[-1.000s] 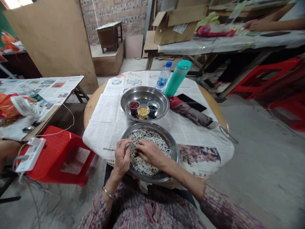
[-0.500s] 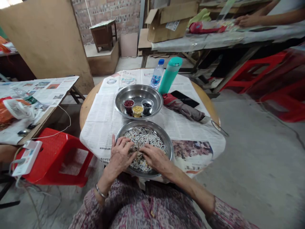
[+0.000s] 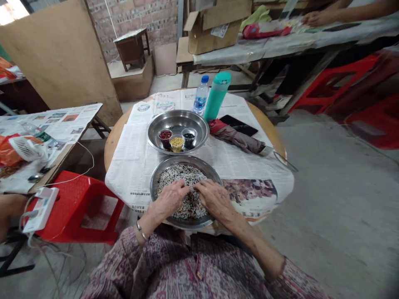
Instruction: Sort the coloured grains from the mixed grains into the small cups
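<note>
Both hands are over a steel basin of mixed white and dark grains, with some yellow among them. My left hand is closed, thumb and fingers drawn together above the grains; what its fingertips hold, if anything, is too small to see. Just right of it, my right hand is likewise closed, its fingertips pinched near the middle of the basin. Behind stands a second steel basin. In it are three clear cups: one of red beans, one of yellow beans and one of black beans.
Newspaper covers the round table. A teal bottle, a water bottle, a phone and a folded umbrella lie or stand beyond the basins. At left is a red stool with a power strip. Another person's hands show at upper right.
My left hand has gone from spread fingers to closed and moved right and forward. My right hand has shifted right, its fingertips now pinched. The fingertips are apart, and the view has shifted slightly.
</note>
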Demonstrator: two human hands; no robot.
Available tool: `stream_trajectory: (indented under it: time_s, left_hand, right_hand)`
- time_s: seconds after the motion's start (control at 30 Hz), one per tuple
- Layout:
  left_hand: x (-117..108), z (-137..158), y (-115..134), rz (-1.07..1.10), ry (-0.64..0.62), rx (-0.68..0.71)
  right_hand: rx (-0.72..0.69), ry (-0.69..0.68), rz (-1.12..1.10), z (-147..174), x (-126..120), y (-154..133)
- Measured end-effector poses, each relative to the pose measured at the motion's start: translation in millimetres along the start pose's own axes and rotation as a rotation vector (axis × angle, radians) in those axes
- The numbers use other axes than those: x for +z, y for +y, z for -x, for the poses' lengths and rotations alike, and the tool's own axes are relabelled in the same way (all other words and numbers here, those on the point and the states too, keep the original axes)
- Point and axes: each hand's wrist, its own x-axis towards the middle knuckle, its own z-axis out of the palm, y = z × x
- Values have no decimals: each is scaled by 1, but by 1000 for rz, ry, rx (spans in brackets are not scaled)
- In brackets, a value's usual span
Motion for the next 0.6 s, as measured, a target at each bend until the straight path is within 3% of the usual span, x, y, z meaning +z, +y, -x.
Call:
stream_trajectory:
  time_s: [0.13,0.2,0.37,0.5,0.6]
  left_hand:
    - [-9,-13,-21,-42,166,-142]
    - [-13,-18,-27,-69,201,-148]
    - [-16,-32,-25,-30,37,-38]
    - [-13,-48,-19,10,-44,-100]
    - [-10,-54,-16,118,-92,-32]
  right_hand:
    - [12,67,-67,12,2,2]
    - [28,142,-131,17,4,1]
    - [91,328,-278,21,9,-4]
    - [125,346,-295,20,9,-7]
    - [146,352,-301,20,8,-8]
